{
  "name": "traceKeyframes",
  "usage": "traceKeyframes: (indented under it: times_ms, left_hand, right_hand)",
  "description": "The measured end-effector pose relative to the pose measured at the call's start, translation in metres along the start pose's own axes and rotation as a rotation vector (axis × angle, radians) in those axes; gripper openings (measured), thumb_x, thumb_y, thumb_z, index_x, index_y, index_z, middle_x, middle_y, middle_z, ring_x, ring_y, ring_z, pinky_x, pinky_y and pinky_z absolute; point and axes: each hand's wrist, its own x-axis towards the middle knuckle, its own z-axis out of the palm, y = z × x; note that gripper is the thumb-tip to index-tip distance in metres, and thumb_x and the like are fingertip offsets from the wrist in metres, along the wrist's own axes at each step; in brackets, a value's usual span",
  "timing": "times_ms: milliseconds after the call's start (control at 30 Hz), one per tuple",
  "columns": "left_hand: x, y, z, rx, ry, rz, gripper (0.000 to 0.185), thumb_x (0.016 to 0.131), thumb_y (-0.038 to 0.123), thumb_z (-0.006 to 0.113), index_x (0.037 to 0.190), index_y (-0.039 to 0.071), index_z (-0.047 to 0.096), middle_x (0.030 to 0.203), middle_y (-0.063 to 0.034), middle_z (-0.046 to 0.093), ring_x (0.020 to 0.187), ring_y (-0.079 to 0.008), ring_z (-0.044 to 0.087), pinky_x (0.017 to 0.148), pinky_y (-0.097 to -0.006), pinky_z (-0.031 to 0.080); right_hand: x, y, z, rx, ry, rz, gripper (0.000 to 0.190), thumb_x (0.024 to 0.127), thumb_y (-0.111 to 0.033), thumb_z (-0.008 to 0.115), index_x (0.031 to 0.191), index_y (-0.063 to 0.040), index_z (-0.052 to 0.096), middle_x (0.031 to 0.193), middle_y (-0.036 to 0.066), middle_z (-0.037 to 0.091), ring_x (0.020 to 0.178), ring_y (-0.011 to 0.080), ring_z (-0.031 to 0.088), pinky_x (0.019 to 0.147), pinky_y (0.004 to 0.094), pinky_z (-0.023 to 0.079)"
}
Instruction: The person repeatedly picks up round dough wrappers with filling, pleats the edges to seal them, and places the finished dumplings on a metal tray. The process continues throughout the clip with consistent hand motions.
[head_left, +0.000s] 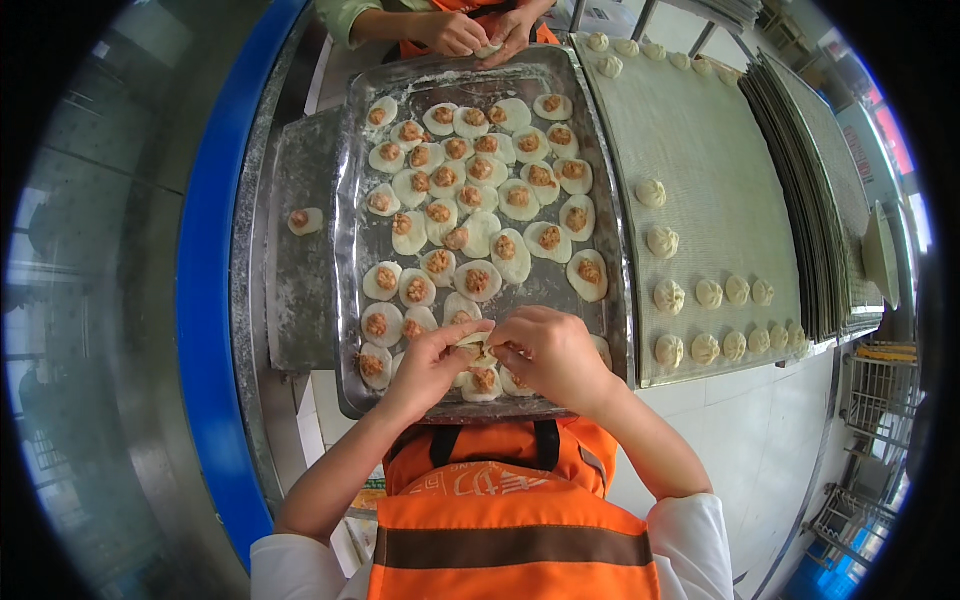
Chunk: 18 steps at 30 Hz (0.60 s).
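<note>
Between my two hands, low over the near part of a floured metal tray (616, 315), is a partly gathered dough wrapper (475, 348). My left hand (435, 362) holds its left side with thumb and fingers. The fingertips of my right hand (546, 352) pinch its right edge. Round dough wrappers topped with minced filling (477, 281) are spread over the tray, some overlapping. Part of the wrappers under my hands is hidden. To the right, pleated buns (669, 297) sit in rows on a mesh-lined board (720, 172).
Across the tray a co-worker's hands (480, 34) pinch a piece of dough. A dark metal sheet (300, 292) at the left bears one filled wrapper (305, 220). Stacked mesh trays (814, 195) stand at the far right. A blue edge strip (217, 195) runs along the left.
</note>
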Motion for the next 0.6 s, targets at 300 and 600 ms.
traceKeyframes:
  times_ms: [300,600]
  left_hand:
    - [0.011,0.012,-0.002,-0.266,0.071,-0.079,0.032,0.095,-0.001,0.054,0.126,0.000,0.061,0.116,-0.0054,0.066,0.097,-0.0090,0.062,0.083,-0.0239,0.053]
    - [0.010,0.005,-0.002,-0.147,0.007,-0.077,0.037,0.095,-0.001,0.053,0.132,0.000,0.058,0.124,-0.0042,0.063,0.102,-0.0093,0.061,0.088,-0.0254,0.052]
  right_hand:
    - [0.003,-0.006,-0.002,0.149,0.038,0.168,0.016,0.076,-0.003,0.073,0.091,-0.005,0.068,0.080,0.009,0.063,0.075,0.0265,0.065,0.066,0.0360,0.053]
    - [0.004,-0.001,0.002,0.146,0.036,0.212,0.018,0.075,-0.004,0.073,0.091,-0.005,0.064,0.079,0.010,0.061,0.076,0.0288,0.064,0.066,0.0385,0.053]
